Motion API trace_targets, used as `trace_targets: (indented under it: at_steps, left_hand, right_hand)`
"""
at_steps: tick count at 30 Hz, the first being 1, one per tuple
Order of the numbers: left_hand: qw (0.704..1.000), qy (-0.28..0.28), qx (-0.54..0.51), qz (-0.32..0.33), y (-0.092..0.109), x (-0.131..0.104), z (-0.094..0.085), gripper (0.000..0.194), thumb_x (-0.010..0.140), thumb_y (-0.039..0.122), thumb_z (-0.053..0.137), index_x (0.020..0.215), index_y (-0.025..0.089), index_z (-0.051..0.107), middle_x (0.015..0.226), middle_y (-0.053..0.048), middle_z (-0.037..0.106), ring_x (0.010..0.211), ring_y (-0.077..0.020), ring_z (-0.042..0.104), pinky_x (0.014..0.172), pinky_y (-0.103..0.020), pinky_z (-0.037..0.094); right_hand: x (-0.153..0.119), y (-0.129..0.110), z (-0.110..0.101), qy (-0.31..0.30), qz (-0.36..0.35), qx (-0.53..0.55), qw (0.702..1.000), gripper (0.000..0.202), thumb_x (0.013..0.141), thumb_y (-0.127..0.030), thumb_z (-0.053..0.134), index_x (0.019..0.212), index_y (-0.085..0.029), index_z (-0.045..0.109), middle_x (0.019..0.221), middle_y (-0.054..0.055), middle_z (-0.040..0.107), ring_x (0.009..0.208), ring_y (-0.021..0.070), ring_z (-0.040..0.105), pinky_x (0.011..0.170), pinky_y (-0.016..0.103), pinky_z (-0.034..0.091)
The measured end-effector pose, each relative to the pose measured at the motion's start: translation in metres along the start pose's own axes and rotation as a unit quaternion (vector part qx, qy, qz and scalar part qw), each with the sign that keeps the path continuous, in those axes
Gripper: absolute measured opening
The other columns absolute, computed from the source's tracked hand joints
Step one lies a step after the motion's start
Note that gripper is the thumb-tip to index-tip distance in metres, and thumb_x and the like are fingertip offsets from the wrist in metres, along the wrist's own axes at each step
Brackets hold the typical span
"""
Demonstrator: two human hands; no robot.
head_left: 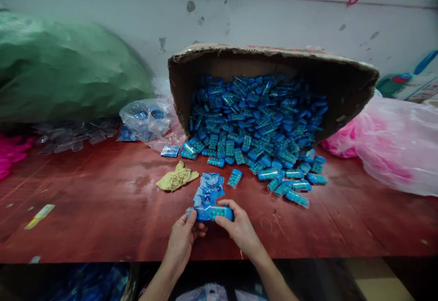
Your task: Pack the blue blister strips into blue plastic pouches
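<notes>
1. Near the front edge of the red surface, my left hand pinches the left end of a bead pack between thumb and fingers, while my right hand curls thumb and fingers round its capped end; a slack grip could drop it.
2. The blue printed packets lie just beyond it, so the pack brushing them could skew them.
3. Toward the far edge, the carton opens toward me; a bump could send its heaped packs sliding among the loose packs.
4. Tugging the yellow cloth could shift the packets.
</notes>
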State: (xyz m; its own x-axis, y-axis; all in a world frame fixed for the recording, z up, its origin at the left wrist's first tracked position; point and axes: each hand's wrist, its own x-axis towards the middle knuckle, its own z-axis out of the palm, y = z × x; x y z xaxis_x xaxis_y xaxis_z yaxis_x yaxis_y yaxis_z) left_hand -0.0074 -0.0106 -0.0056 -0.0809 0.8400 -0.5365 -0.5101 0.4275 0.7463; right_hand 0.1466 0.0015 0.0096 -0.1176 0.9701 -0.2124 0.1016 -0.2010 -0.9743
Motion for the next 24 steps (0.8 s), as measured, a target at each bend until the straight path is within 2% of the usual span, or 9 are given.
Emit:
trace_targets:
  at_steps: [3, 7, 9, 12, 15, 17, 20, 22, 24]
  left_hand:
    - [0.999, 0.010, 0.026, 0.027, -0.001, 0.002, 0.000, 0.029, 0.055, 0.035, 0.073, 0.066, 0.012, 0.059, 0.049, 0.000, 0.060, 0.046, -0.0126, 0.057, 0.044, -0.022, 0.046]
    - [0.998, -0.011, -0.042, -0.034, -0.002, 0.002, 0.005, 0.027, 0.059, 0.032, 0.071, 0.074, 0.013, 0.059, 0.062, -0.003, 0.066, 0.055, -0.0142, 0.061, 0.053, -0.025, 0.050]
    - [0.995, -0.019, -0.069, -0.069, -0.001, 0.002, 0.005, 0.023, 0.062, 0.030, 0.070, 0.073, 0.014, 0.058, 0.062, -0.002, 0.066, 0.056, -0.0135, 0.061, 0.055, -0.025, 0.051]
    - [0.993, -0.027, -0.067, -0.092, 0.002, 0.004, 0.001, 0.021, 0.065, 0.027, 0.068, 0.078, 0.016, 0.057, 0.063, -0.001, 0.065, 0.053, -0.0125, 0.060, 0.050, -0.023, 0.049]
    - [0.993, -0.041, -0.052, -0.102, 0.006, 0.006, -0.003, 0.021, 0.067, 0.026, 0.066, 0.082, 0.016, 0.057, 0.066, -0.002, 0.067, 0.055, -0.0143, 0.062, 0.049, -0.024, 0.049]
    - [0.991, -0.039, -0.062, -0.112, 0.007, 0.006, -0.002, 0.020, 0.068, 0.025, 0.065, 0.084, 0.016, 0.057, 0.072, -0.004, 0.068, 0.062, -0.0167, 0.064, 0.056, -0.028, 0.051]
    - [0.988, -0.043, -0.093, -0.113, 0.009, 0.004, 0.003, 0.018, 0.070, 0.023, 0.063, 0.086, 0.016, 0.058, 0.076, -0.004, 0.069, 0.066, -0.0172, 0.064, 0.061, -0.030, 0.051]
    - [0.987, -0.078, -0.096, -0.106, 0.010, 0.001, 0.005, 0.014, 0.070, 0.022, 0.063, 0.082, 0.015, 0.059, 0.073, -0.004, 0.069, 0.064, -0.0171, 0.064, 0.060, -0.030, 0.050]
    - [0.983, -0.120, -0.083, -0.107, 0.012, 0.000, 0.006, 0.013, 0.070, 0.021, 0.063, 0.080, 0.014, 0.059, 0.074, -0.005, 0.069, 0.065, -0.0179, 0.064, 0.063, -0.031, 0.050]
  right_hand:
    - [-0.002, 0.002, 0.007, 0.005, 0.017, 0.001, 1.000, 0.028, 0.068, -0.024, 0.060, 0.096, -0.020, 0.057, 0.063, -0.004, 0.053, 0.055, 0.0126, 0.050, 0.054, 0.024, 0.043]
    - [-0.007, 0.012, 0.025, 0.091, -0.099, -0.049, 0.990, 0.029, 0.070, -0.020, 0.060, 0.099, -0.021, 0.058, 0.091, 0.004, 0.056, 0.085, 0.0189, 0.054, 0.079, 0.030, 0.043]
    - [-0.009, 0.016, 0.029, 0.085, -0.133, -0.061, 0.986, 0.031, 0.074, -0.020, 0.056, 0.105, -0.023, 0.057, 0.095, 0.005, 0.055, 0.091, 0.0195, 0.053, 0.083, 0.031, 0.042]
    - [-0.011, 0.016, 0.027, 0.002, -0.112, -0.033, 0.993, 0.035, 0.080, -0.022, 0.049, 0.114, -0.026, 0.053, 0.098, 0.005, 0.054, 0.084, 0.0173, 0.055, 0.075, 0.029, 0.046]
    - [-0.013, 0.013, 0.022, -0.090, -0.051, 0.037, 0.994, 0.038, 0.083, -0.025, 0.045, 0.120, -0.028, 0.048, 0.099, 0.004, 0.054, 0.063, 0.0117, 0.055, 0.057, 0.025, 0.048]
    - [-0.012, 0.010, 0.022, -0.084, -0.043, 0.067, 0.993, 0.041, 0.079, -0.023, 0.050, 0.120, -0.027, 0.047, 0.095, 0.003, 0.056, 0.057, 0.0098, 0.052, 0.054, 0.023, 0.047]
    - [-0.009, 0.011, 0.029, -0.013, -0.060, 0.084, 0.995, 0.037, 0.071, -0.019, 0.059, 0.107, -0.023, 0.054, 0.082, 0.000, 0.057, 0.058, 0.0101, 0.051, 0.054, 0.022, 0.046]
    - [-0.005, 0.013, 0.032, -0.002, -0.028, 0.122, 0.992, 0.029, 0.068, -0.020, 0.061, 0.096, -0.020, 0.054, 0.071, -0.003, 0.056, 0.051, 0.0094, 0.049, 0.048, 0.021, 0.045]
    - [-0.002, 0.014, 0.032, -0.018, 0.012, 0.147, 0.989, 0.026, 0.068, -0.023, 0.060, 0.093, -0.019, 0.052, 0.063, -0.005, 0.052, 0.042, 0.0082, 0.046, 0.041, 0.021, 0.042]
